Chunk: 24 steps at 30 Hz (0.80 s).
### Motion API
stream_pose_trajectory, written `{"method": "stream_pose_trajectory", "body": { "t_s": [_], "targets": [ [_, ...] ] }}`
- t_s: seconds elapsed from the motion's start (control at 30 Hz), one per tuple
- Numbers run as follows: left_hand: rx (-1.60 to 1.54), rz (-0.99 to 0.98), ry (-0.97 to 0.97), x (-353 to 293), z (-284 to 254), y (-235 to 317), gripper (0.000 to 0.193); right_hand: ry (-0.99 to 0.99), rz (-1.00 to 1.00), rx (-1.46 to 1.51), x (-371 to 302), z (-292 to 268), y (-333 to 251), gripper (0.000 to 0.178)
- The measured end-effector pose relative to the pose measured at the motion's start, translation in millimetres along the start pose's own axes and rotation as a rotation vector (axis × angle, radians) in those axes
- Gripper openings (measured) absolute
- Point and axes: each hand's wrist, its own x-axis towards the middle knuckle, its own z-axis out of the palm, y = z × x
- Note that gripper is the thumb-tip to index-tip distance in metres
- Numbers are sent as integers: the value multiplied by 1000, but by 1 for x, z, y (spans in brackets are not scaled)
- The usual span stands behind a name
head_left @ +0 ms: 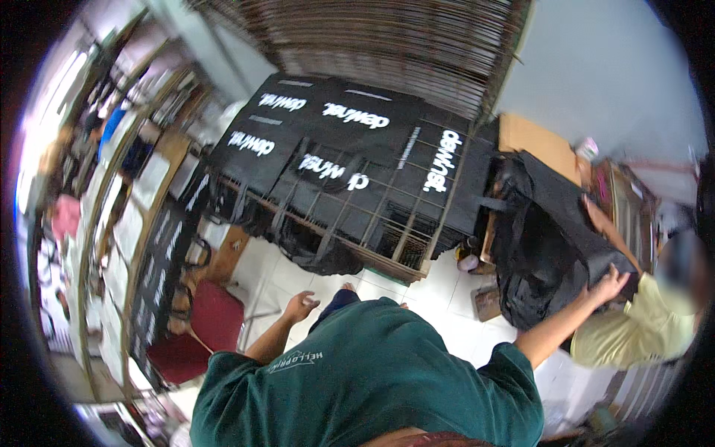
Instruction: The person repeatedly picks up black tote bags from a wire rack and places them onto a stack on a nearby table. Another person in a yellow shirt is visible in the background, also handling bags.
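My left hand [302,305] hangs free above the white tile floor [275,279], fingers loosely apart and holding nothing. My right hand [611,287] reaches out to the right and grips the near edge of a pile of black fabric bags [547,246] lying on a small table. Another person in a yellow shirt [633,331] stands at the right, with a hand [596,214] on the far side of the same pile. My green shirt [372,372] fills the lower middle of the view.
Black bags with white print [335,141] lie spread over a wooden slatted rack [387,223] ahead. A red chair [205,324] stands at the lower left. Stacked wooden frames [387,45] sit behind. Shelves and a long printed black strip [160,276] run along the left.
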Motion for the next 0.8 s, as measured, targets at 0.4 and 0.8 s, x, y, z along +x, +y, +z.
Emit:
{"method": "stream_pose_trajectory", "body": {
  "t_s": [0.4, 0.8],
  "targets": [
    [-834, 410, -957, 4, -73, 183, 92, -1097, -424, 42, -224, 342, -164, 63],
    [-1708, 652, -806, 7, -276, 123, 137, -1566, 110, 311, -455, 458, -130, 60]
  ]
}}
